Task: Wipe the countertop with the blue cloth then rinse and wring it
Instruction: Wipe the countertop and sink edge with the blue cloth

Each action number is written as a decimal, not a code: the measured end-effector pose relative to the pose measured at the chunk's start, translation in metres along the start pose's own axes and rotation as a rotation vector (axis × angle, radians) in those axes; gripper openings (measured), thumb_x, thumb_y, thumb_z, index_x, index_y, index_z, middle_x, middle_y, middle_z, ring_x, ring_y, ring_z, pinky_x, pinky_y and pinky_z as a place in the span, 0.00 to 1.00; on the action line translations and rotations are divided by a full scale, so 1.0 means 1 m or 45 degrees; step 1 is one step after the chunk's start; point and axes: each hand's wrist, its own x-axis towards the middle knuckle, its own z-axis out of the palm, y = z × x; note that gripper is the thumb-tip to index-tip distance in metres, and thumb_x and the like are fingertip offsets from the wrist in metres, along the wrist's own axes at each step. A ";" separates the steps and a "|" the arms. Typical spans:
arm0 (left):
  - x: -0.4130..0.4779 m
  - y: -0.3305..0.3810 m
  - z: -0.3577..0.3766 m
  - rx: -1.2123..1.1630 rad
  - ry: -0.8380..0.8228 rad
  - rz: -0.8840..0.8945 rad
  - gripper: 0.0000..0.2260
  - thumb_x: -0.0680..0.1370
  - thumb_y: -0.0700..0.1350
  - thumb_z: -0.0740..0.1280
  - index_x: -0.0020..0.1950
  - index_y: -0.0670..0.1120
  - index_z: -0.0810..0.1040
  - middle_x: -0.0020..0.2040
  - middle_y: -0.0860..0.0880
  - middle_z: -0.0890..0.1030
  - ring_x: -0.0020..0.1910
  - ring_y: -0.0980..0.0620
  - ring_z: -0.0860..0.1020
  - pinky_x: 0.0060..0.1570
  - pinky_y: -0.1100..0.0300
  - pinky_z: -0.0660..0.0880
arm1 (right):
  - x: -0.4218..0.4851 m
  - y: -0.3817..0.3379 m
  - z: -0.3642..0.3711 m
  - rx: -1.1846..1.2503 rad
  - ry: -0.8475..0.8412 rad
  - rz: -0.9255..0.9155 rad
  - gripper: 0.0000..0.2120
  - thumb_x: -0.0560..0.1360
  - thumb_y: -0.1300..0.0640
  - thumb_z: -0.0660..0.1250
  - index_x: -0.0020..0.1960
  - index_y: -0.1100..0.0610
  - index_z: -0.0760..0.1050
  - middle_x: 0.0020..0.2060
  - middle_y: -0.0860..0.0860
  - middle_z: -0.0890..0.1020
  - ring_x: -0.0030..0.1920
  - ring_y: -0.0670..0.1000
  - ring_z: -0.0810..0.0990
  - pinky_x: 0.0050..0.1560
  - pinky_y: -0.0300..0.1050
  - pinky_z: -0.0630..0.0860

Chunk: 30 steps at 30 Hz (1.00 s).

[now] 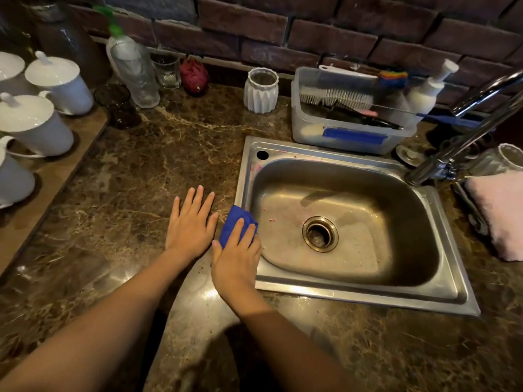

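A right hand (236, 258) presses the blue cloth (233, 222) under flat fingers at the sink (365, 294) rim, while the left hand (191, 223) rests open-fingered on the countertop (113, 199) just beside.

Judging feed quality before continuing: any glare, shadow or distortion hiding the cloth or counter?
Head view: wide-angle distortion bends the sink rim; glare patches shine on the countertop beside the right hand; dark shadow lies bottom centre; the blue cloth is sharp, well lit.
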 end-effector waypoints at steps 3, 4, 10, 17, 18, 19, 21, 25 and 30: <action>0.000 0.000 0.001 -0.008 0.006 0.012 0.30 0.77 0.58 0.40 0.75 0.48 0.58 0.77 0.45 0.57 0.76 0.47 0.53 0.73 0.46 0.48 | 0.014 0.002 -0.001 0.092 -0.008 0.002 0.33 0.72 0.41 0.50 0.66 0.62 0.70 0.58 0.63 0.78 0.51 0.61 0.80 0.50 0.54 0.78; 0.000 0.000 0.001 -0.018 0.009 0.009 0.30 0.77 0.58 0.41 0.75 0.47 0.59 0.76 0.45 0.57 0.76 0.47 0.53 0.73 0.46 0.48 | 0.017 0.004 0.000 0.112 -0.001 0.003 0.33 0.72 0.41 0.49 0.67 0.62 0.70 0.59 0.64 0.77 0.51 0.62 0.80 0.50 0.54 0.78; 0.000 0.001 0.004 -0.009 0.028 0.006 0.27 0.79 0.56 0.43 0.75 0.47 0.59 0.76 0.45 0.58 0.76 0.47 0.53 0.73 0.46 0.47 | 0.056 0.004 -0.011 0.289 -0.024 -0.070 0.33 0.80 0.43 0.48 0.76 0.60 0.42 0.75 0.62 0.51 0.72 0.62 0.55 0.70 0.54 0.57; -0.001 0.001 0.006 0.032 0.045 0.011 0.26 0.79 0.56 0.46 0.75 0.47 0.60 0.76 0.43 0.60 0.76 0.46 0.55 0.73 0.45 0.49 | 0.115 -0.001 -0.024 0.446 -0.042 -0.046 0.30 0.80 0.46 0.49 0.76 0.56 0.42 0.75 0.59 0.49 0.72 0.61 0.54 0.69 0.56 0.58; -0.001 0.001 0.006 0.028 0.043 0.007 0.26 0.79 0.56 0.46 0.75 0.47 0.60 0.76 0.44 0.59 0.76 0.46 0.55 0.73 0.45 0.49 | 0.123 -0.002 -0.027 0.453 -0.042 -0.036 0.30 0.81 0.46 0.49 0.76 0.56 0.42 0.75 0.59 0.49 0.72 0.60 0.54 0.69 0.56 0.58; 0.000 0.001 0.006 0.023 0.042 0.006 0.26 0.79 0.56 0.46 0.75 0.47 0.59 0.76 0.44 0.59 0.76 0.46 0.54 0.73 0.45 0.48 | 0.130 -0.003 -0.028 0.455 -0.045 -0.023 0.30 0.81 0.46 0.49 0.76 0.56 0.42 0.75 0.59 0.49 0.72 0.60 0.54 0.69 0.55 0.58; 0.000 0.002 0.007 0.016 0.037 0.005 0.26 0.79 0.56 0.45 0.75 0.47 0.59 0.76 0.44 0.58 0.76 0.46 0.53 0.73 0.45 0.48 | 0.140 -0.005 -0.030 0.458 -0.051 0.007 0.29 0.81 0.46 0.49 0.76 0.56 0.42 0.75 0.59 0.48 0.72 0.60 0.54 0.69 0.54 0.57; 0.000 0.001 0.007 0.017 0.044 -0.001 0.26 0.79 0.56 0.46 0.75 0.47 0.59 0.76 0.44 0.59 0.76 0.46 0.54 0.73 0.45 0.48 | 0.150 -0.009 -0.032 0.450 -0.024 0.049 0.29 0.81 0.46 0.48 0.76 0.56 0.42 0.75 0.60 0.48 0.72 0.60 0.54 0.69 0.54 0.59; 0.000 0.003 0.006 0.027 0.033 -0.008 0.26 0.79 0.56 0.46 0.75 0.48 0.59 0.76 0.45 0.58 0.76 0.47 0.53 0.73 0.45 0.48 | 0.143 0.006 -0.034 0.504 -0.105 -0.079 0.27 0.81 0.48 0.48 0.76 0.53 0.43 0.76 0.57 0.45 0.73 0.60 0.51 0.70 0.54 0.57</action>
